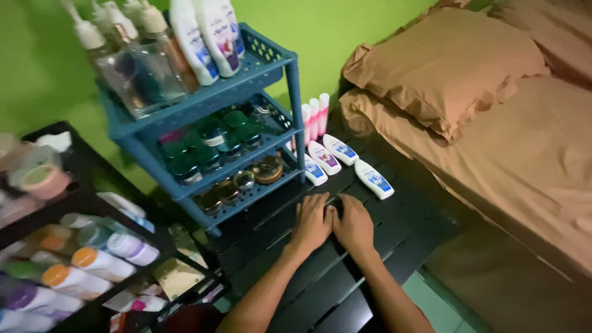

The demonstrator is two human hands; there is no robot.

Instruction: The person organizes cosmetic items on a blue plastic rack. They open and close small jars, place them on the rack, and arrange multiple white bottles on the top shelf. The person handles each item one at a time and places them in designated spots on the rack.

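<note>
Resting flat on the black slatted table [394, 234], my left hand [312, 223] and right hand [353, 226] lie side by side, touching, empty, near the white lotion bottles [373, 179] toward its far edge.

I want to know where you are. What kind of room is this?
Probably a bedroom. A bed with a brown pillow stands beside a black table, and a blue rack holds lotion bottles and jars.
</note>
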